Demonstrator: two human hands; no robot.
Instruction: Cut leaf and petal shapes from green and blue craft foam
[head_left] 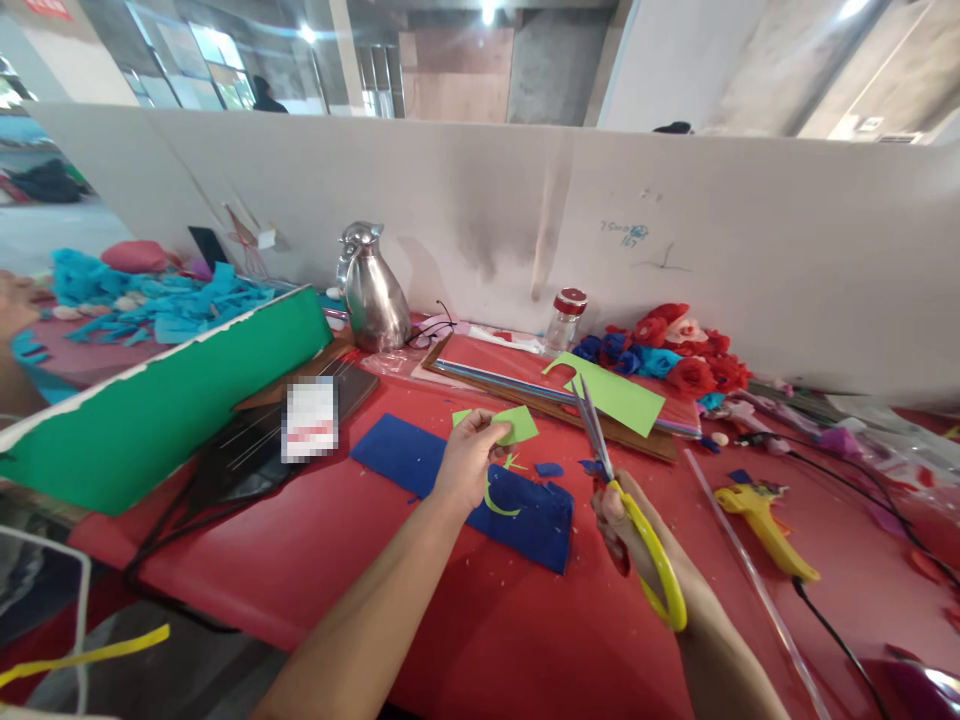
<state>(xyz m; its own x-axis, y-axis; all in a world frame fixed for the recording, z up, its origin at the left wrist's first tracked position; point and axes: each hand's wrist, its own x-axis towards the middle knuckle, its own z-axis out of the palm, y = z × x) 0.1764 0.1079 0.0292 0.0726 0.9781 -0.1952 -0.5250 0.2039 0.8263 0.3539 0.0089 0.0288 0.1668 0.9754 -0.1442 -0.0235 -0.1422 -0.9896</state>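
Note:
A small piece of light green felt (519, 425) is pinched between the thumb and fingers of my left hand (472, 460), above a dark blue felt sheet (409, 455). My right hand (628, 515) grips yellow-handled scissors (646, 545), whose blades point up and away, slightly parted. A thin curved green scrap (496, 502) and small blue bits lie on the blue sheet. Behind the scissors, a larger light green sheet (619, 395) with a curved cutout rests on a stack of coloured sheets (487, 362).
On the red table (300, 560) stand a metal jug (375, 295) and a lidded glass jar (566, 320). Fabric roses (690, 375) lie behind right. A yellow glue gun (769, 525) and clear rod lie right. A green panel (165, 405) borders the left; a person's hand shows beyond.

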